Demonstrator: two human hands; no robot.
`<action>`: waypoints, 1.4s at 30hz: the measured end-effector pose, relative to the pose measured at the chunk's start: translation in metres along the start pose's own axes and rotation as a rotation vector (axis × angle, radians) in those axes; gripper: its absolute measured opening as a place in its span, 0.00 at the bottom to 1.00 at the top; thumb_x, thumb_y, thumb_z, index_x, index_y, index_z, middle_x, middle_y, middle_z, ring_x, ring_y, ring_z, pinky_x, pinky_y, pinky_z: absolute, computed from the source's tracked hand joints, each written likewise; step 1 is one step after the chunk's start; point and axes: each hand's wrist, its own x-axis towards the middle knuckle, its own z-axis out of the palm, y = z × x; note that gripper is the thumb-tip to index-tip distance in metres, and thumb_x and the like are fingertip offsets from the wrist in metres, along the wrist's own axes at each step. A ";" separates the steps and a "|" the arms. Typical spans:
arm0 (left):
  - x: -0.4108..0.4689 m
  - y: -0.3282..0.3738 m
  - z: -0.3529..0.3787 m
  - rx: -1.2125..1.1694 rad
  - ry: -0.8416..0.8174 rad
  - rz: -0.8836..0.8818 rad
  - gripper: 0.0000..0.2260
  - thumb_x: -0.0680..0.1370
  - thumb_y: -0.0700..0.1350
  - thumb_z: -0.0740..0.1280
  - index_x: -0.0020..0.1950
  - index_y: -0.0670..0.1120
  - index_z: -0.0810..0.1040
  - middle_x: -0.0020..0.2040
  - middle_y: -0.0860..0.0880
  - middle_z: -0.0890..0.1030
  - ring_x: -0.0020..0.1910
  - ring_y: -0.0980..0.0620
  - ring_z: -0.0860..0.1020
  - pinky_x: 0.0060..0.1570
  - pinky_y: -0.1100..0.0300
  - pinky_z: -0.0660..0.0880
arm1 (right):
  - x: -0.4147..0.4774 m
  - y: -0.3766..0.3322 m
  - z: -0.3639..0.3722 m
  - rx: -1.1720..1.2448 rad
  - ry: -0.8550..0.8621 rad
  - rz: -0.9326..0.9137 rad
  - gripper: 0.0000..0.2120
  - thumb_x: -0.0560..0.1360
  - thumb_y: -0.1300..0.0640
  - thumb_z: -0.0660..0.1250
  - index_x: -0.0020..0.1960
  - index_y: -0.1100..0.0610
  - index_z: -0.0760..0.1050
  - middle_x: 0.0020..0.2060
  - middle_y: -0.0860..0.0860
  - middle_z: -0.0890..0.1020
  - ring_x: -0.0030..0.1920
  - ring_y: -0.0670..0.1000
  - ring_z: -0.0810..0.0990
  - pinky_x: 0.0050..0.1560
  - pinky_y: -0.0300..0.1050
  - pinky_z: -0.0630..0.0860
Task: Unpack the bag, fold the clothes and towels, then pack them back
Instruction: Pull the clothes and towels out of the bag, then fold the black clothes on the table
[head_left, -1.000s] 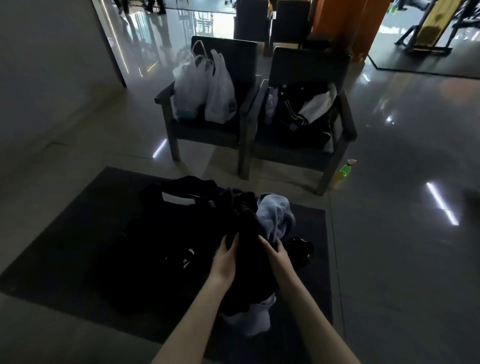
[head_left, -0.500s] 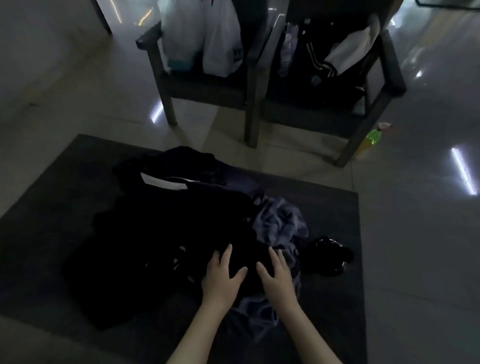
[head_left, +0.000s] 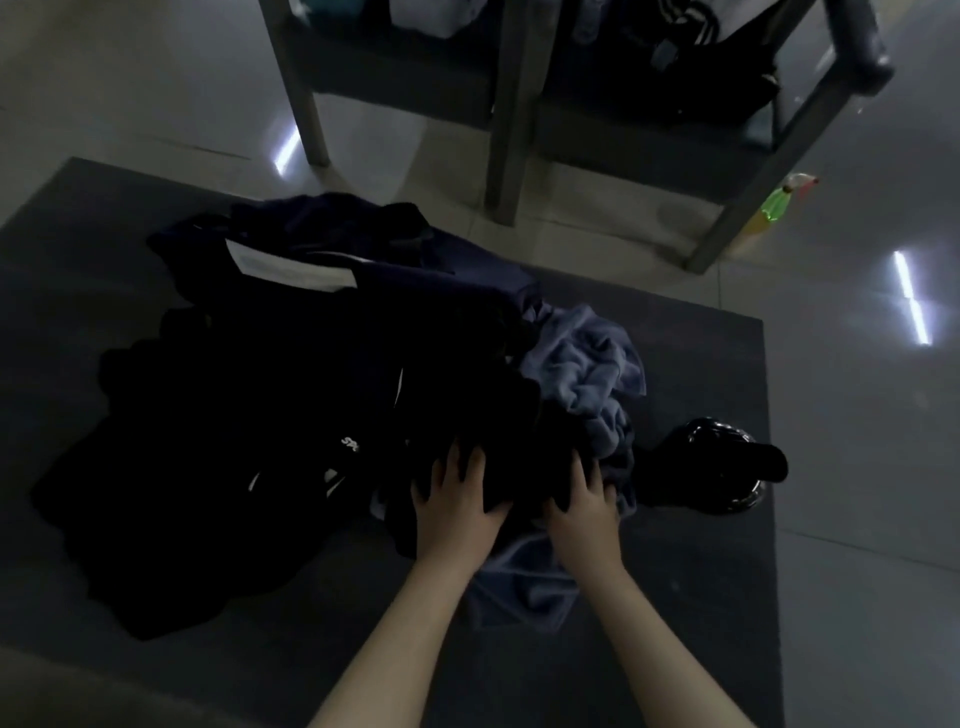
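From my head view, I judge I'm at the sorting stage: things are out on the mat (head_left: 701, 597) and nothing looks folded yet. My left hand (head_left: 457, 499) and right hand (head_left: 582, 512) lie side by side, fingers spread and fairly straight, pressing down on a black garment (head_left: 498, 447) near the mat's middle. Neither is closed round it (as far as this dim light lets me tell). A blue-grey towel (head_left: 587, 364) is bunched against the garment's far right side and runs under it toward my wrists. The dark heap of clothes (head_left: 260, 415) spreads toward the left edge. Next I'd need to pinch the garment's edges, lift it clear of the towel and spread it flat for folding.
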 end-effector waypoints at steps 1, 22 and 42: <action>0.004 0.002 0.000 0.003 0.016 0.002 0.35 0.76 0.64 0.59 0.77 0.54 0.48 0.78 0.49 0.50 0.76 0.46 0.53 0.70 0.40 0.55 | 0.005 0.000 -0.003 -0.004 0.001 -0.006 0.31 0.79 0.49 0.58 0.78 0.48 0.47 0.77 0.53 0.51 0.72 0.62 0.57 0.71 0.57 0.57; -0.081 -0.003 -0.029 -0.381 0.094 0.278 0.17 0.75 0.48 0.70 0.63 0.48 0.79 0.59 0.51 0.80 0.60 0.52 0.73 0.59 0.57 0.72 | -0.050 -0.028 -0.007 0.898 -0.052 0.080 0.21 0.76 0.50 0.67 0.67 0.52 0.69 0.57 0.45 0.78 0.56 0.44 0.77 0.48 0.32 0.75; -0.135 -0.030 -0.007 -0.061 0.131 -0.169 0.24 0.79 0.60 0.55 0.71 0.48 0.59 0.64 0.48 0.71 0.59 0.49 0.73 0.56 0.53 0.72 | -0.130 0.057 -0.006 -0.215 0.199 0.276 0.21 0.76 0.40 0.60 0.53 0.57 0.78 0.58 0.56 0.73 0.57 0.57 0.70 0.52 0.52 0.70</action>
